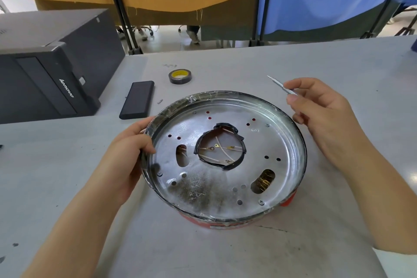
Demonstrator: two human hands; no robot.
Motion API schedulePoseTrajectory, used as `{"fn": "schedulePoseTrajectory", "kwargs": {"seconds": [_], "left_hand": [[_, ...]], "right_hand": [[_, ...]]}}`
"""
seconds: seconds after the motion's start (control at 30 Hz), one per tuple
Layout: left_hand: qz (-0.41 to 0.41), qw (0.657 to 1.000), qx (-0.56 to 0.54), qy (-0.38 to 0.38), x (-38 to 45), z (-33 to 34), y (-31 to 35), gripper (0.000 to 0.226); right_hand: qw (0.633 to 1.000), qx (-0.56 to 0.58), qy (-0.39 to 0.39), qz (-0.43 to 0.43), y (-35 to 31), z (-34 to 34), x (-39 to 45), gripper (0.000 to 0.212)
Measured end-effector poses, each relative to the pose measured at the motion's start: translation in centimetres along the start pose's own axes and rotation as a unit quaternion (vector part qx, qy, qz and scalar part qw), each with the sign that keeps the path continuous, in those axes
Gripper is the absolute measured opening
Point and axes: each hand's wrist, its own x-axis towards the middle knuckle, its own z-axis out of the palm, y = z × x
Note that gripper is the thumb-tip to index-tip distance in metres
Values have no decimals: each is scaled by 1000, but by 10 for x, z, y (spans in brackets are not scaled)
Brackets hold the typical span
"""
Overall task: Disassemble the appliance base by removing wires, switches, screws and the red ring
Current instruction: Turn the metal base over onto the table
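Observation:
The round metal appliance base (282, 142) lies on the table, open side up. A red ring (225, 223) shows under its near edge. White wires with ring terminals (222, 150) are visible through the taped central hole. Small screws (261, 202) sit in the plate. My left hand (133, 153) grips the base's left rim, thumb inside. My right hand (316, 108) hovers above the right rim and pinches a thin metal tool (278, 84), probably tweezers, pointing up and left.
A roll of tape (180, 76) and a black flat block (138, 99) lie behind the base. A small loose screw (160, 101) rests near the block. A black computer case (49, 70) stands at the left. Curtains on stands hang beyond the table's far edge.

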Motion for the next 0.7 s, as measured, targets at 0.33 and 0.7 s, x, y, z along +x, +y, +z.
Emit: {"fn": "schedulePoseTrajectory", "kwargs": {"seconds": [0.33,0.7], "left_hand": [[-58,998,15,20,-2,5,1,22],[84,990,-75,88,-11,13,17,35]], "right_hand": [[985,-161,3,57,11,-3,1,16],[982,-163,-10,100,-18,3,-5,9]]}}
